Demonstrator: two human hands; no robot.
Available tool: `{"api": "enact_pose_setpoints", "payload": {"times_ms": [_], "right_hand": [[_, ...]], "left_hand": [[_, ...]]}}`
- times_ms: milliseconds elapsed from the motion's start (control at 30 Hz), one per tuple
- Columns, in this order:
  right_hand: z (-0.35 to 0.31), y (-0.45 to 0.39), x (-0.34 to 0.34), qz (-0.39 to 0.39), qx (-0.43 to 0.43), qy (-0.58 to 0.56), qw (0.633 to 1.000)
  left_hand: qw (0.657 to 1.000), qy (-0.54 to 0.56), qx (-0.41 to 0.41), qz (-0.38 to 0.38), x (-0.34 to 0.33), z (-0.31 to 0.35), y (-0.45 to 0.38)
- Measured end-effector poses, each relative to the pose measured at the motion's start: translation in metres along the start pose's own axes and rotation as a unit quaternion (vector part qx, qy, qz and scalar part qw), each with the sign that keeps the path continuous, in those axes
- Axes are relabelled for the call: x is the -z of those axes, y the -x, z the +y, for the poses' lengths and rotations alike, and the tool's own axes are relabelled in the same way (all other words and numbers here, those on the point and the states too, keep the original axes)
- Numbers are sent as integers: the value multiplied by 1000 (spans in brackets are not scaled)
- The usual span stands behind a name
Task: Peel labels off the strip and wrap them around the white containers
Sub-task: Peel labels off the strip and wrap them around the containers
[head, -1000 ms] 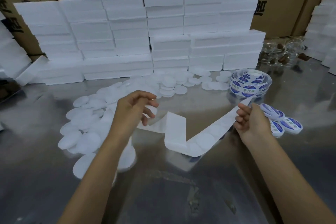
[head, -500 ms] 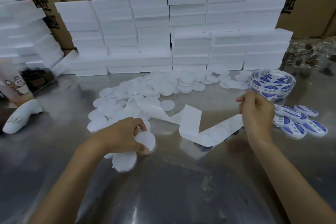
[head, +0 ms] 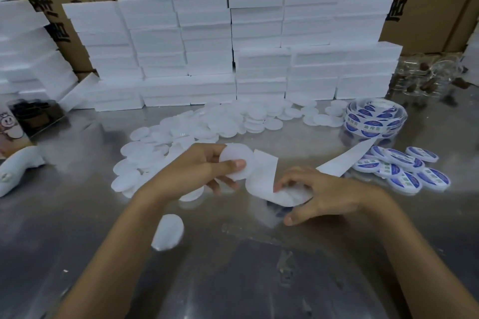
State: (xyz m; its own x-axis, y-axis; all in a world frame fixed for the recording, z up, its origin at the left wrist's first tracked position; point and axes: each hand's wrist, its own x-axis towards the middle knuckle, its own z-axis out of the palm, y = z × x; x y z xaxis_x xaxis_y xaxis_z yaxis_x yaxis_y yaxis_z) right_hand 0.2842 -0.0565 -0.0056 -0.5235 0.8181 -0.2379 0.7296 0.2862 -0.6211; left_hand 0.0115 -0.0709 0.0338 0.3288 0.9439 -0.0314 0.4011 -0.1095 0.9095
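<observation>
The left hand [head: 197, 171] had lifted a round white plastic container [head: 237, 163], pinching it, while the right hand [head: 318, 194] moved down to pinch the white paper label strip [head: 261, 176], ready to peel.

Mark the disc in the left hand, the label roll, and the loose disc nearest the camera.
held white disc [head: 237, 156], head view, on its upper face.
label roll [head: 375, 118], head view, on its printed side wall.
loose white disc [head: 168, 232], head view, on its middle.
</observation>
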Motion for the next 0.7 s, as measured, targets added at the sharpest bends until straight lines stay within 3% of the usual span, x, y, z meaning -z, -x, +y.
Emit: {"api": "enact_pose_setpoints", "payload": {"times_ms": [67,233,333,567,700], "right_hand": [[4,-7,-5,32,16,7,999],[7,-18,-9,158,23,-120,980],[8,-18,-9,190,5,-203,961],[2,-22,-10,223,8,-322,920],[-6,-21,-11,282,23,-346,895]], "left_hand": [[999,21,26,-5,-14,1,-10],[995,58,48,64,-34,-3,-38],[987,134,43,73,-38,-3,-49],[950,311,21,14,-52,-6,-64],[933,356,16,44,-61,-17,-67]]}}
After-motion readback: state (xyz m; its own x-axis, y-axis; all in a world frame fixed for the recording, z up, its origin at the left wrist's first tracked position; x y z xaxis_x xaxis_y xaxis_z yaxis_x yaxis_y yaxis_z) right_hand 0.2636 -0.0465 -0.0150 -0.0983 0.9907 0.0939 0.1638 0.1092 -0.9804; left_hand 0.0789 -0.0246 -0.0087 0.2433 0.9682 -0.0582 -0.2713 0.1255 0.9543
